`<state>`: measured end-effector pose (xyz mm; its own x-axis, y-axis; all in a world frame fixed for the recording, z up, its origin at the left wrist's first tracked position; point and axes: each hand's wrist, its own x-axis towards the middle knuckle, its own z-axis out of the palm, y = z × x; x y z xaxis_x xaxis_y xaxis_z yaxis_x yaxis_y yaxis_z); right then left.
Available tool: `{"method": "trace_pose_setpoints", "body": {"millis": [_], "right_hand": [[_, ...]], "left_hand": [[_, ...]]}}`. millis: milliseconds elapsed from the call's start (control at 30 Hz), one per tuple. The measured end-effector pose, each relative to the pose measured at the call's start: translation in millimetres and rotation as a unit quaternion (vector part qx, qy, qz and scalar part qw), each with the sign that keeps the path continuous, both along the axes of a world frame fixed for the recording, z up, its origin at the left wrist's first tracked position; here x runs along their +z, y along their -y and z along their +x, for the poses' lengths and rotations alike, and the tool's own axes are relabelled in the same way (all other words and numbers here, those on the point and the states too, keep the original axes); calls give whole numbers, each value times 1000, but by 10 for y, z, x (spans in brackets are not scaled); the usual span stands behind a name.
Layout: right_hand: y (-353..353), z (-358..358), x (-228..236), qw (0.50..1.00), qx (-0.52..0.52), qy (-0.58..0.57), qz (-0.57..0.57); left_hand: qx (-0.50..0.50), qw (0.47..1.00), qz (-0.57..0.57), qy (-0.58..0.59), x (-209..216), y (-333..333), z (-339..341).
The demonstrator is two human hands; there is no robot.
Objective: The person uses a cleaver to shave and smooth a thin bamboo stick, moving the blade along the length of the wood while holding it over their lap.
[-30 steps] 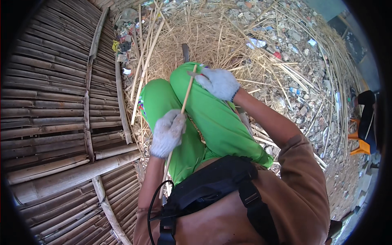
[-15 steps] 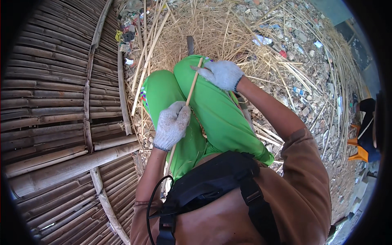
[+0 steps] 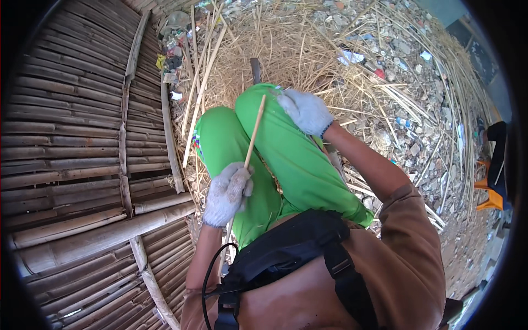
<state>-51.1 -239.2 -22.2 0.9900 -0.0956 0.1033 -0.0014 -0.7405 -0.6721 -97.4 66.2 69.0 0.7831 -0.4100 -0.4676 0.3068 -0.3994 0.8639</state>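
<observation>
My left hand (image 3: 226, 193), in a white knitted glove, is closed round a thin pale bamboo stick (image 3: 254, 133). The stick slants up over my green trouser legs (image 3: 289, 146), its upper tip near my right knee and its lower end passing beneath the hand beside my forearm. At the right knee rests my right hand (image 3: 306, 111), also gloved, with curled fingers. It is apart from the stick; whatever lies within its fingers is hidden. Just beyond that knee a narrow dark flat piece (image 3: 255, 70) sticks up.
A wall or rack of bamboo poles (image 3: 71, 148) fills the left side. Ahead lies a heap of straw-like shavings (image 3: 286, 41), with long split strips (image 3: 204, 82) beside it. Rubble and litter (image 3: 407, 118) cover the ground rightward, towards an orange stool (image 3: 488, 192).
My left hand has drawn the stick down toward my body. The right hand has shifted slightly down and right, away from the stick's upper end.
</observation>
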Motion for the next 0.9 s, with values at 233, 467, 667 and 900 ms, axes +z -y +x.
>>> {"method": "trace_pose_setpoints", "body": {"millis": [233, 467, 667, 900], "right_hand": [[-6, 166, 83, 986, 81, -88, -116], [39, 182, -7, 984, 106, -56, -135], [-89, 79, 195, 980, 93, -89, -151], [125, -7, -231, 998, -45, -21, -38]], "left_hand": [[-36, 999, -23, -4, -135, 316, 360], [-12, 1000, -18, -11, -131, 306, 279], [26, 999, -28, -29, -87, 210, 45], [41, 997, -15, -57, 147, -407, -279]]}}
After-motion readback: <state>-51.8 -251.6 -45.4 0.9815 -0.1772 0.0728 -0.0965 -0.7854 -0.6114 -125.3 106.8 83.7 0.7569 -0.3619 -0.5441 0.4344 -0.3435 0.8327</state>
